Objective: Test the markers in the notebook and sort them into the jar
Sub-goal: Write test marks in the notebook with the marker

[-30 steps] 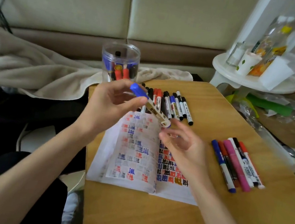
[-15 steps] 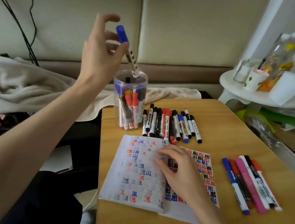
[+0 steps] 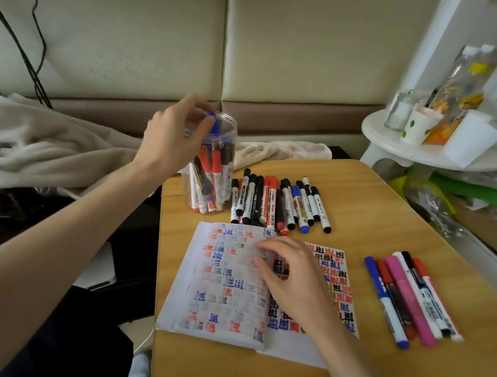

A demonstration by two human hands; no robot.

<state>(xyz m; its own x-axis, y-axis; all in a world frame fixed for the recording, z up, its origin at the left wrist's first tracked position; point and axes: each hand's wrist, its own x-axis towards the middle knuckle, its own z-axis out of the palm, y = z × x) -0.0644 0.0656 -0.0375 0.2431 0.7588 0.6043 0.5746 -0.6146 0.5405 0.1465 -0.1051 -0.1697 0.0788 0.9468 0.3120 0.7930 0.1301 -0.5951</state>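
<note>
Blue marker (image 3: pixel 214 125) in jar (image 3: pixel 232 134) mouth, pinched by left grip (image 3: pixel 173 138).

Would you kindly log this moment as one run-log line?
step: sorting | left hand: pinches blue marker in jar mouth | right hand: rests on notebook | marker row: beside jar

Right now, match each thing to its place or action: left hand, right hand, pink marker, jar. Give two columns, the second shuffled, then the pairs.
1 left hand
2 right hand
3 pink marker
4 jar

A lies right of the notebook
B stands at the far left corner of the table
C rests on the notebook
D pinches a blue marker at the jar's mouth

Pairs: 1-D, 2-C, 3-A, 4-B
</note>
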